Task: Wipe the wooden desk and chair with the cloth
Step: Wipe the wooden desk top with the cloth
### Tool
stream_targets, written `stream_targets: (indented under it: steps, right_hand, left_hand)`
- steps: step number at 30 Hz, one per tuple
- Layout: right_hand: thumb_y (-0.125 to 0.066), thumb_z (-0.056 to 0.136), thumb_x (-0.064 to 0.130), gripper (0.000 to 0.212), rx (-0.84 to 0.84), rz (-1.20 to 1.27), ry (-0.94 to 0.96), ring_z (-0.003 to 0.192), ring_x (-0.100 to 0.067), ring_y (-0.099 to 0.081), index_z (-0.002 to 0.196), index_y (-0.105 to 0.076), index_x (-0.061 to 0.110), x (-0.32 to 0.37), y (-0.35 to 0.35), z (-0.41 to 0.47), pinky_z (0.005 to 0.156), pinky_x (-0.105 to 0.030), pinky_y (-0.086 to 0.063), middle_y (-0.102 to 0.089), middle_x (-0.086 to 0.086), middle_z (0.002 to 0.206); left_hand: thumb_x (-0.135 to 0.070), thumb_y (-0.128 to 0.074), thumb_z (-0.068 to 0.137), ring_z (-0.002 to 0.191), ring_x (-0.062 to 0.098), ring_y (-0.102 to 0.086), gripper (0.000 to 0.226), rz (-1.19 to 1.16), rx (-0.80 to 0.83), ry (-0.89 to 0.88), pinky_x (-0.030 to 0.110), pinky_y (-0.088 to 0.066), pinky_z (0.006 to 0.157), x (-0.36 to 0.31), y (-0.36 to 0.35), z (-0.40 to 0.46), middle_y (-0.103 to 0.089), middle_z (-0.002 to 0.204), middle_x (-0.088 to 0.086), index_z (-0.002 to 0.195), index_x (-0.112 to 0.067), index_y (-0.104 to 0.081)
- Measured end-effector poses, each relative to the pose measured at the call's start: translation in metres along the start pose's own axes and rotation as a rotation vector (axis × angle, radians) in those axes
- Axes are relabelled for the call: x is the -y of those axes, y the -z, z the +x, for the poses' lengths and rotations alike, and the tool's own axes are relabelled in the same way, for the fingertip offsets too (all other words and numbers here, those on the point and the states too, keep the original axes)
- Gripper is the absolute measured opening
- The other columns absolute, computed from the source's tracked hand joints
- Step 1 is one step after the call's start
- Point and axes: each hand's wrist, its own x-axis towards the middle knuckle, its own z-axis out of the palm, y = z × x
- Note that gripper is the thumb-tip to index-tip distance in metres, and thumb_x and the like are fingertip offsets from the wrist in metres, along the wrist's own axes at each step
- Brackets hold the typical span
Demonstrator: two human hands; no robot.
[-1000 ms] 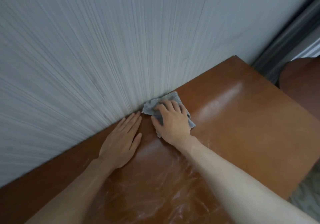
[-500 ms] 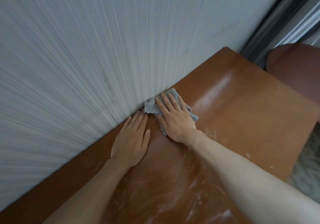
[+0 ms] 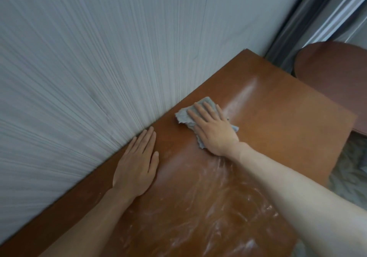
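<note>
Wall (image 3: 99,58): pale grey, finely ribbed, filling the upper left; the desk's far edge runs along its foot.
Wooden desk (image 3: 278,127): reddish-brown glossy top, its far right corner near the dark frame at upper right; whitish smears cover the near half, and a bright sheen streaks the part just right of the cloth.
Chair (image 3: 337,74): brown wooden rounded surface past the desk's right edge, partly cut off by the picture's side; what part of the chair this is cannot be told.
Floor (image 3: 347,167): pale patterned strip below the desk's right edge, blurred.
Left hand (image 3: 137,163): palm down, flat on the desk close to the far edge, fingers straight and together, fingertips almost at the wall, thumb alongside; it holds nothing.
Right hand (image 3: 212,129): palm down on the cloth, fingers straight and slightly spread, pressing it against the desk.
Cloth (image 3: 183,117): small crumpled grey rag on the desk near the far edge, right of the left hand and apart from it; its edges stick out beyond the fingertips and on both sides of the palm.
</note>
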Motion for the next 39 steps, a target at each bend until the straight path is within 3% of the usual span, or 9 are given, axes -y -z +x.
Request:
stream_targets:
  steps: [6,10,21,31,39]
  right_hand:
    - [-0.018,0.109,0.044,0.055,-0.033,0.041,-0.337,0.158,-0.025,-0.003,0.163,-0.016,0.031,-0.104,0.015,-0.035,0.127,-0.05,0.0,-0.014,-0.003,0.171]
    - [-0.02,0.11,0.042,0.055,-0.075,0.05,-0.377,0.158,-0.024,-0.003,0.163,-0.019,0.029,-0.086,0.013,-0.03,0.128,-0.048,0.001,-0.014,-0.002,0.171]
    - [-0.022,0.11,0.041,0.055,-0.032,0.04,-0.084,0.158,-0.026,-0.004,0.163,-0.016,0.028,0.01,0.001,-0.02,0.128,-0.05,-0.001,-0.012,0.0,0.171]
    - [-0.026,0.11,0.042,0.055,-0.02,0.047,0.131,0.158,-0.026,-0.007,0.162,-0.023,0.026,0.087,-0.011,-0.062,0.127,-0.052,-0.006,-0.02,-0.002,0.17]
    - [-0.024,0.111,0.04,0.054,-0.002,0.038,0.209,0.159,-0.023,-0.003,0.163,-0.018,0.026,0.075,-0.017,-0.079,0.128,-0.048,-0.004,-0.014,-0.001,0.171]
  left_hand:
    - [-0.044,-0.013,0.109,0.159,0.008,-0.002,0.064,-0.007,0.008,0.011,0.033,-0.004,0.13,-0.001,-0.001,-0.001,-0.008,0.173,-0.002,0.164,-0.012,-0.014]
    - [-0.044,-0.013,0.109,0.159,0.009,-0.004,0.064,-0.008,0.007,0.011,0.036,-0.007,0.131,-0.003,0.0,-0.001,-0.009,0.173,-0.001,0.164,-0.011,-0.014]
    - [-0.045,-0.012,0.108,0.159,0.01,-0.007,0.066,0.0,0.003,0.004,0.036,-0.009,0.13,-0.003,0.0,-0.002,-0.012,0.172,0.001,0.164,-0.01,-0.016]
    - [-0.042,-0.011,0.103,0.158,0.013,-0.01,0.069,0.032,0.02,-0.022,0.037,-0.011,0.13,-0.002,0.001,0.0,-0.014,0.172,0.004,0.162,-0.007,-0.017]
    - [-0.047,-0.014,0.101,0.159,0.012,-0.005,0.073,0.027,0.048,-0.032,0.035,-0.006,0.13,0.001,0.003,-0.002,-0.008,0.173,0.003,0.164,-0.008,-0.013]
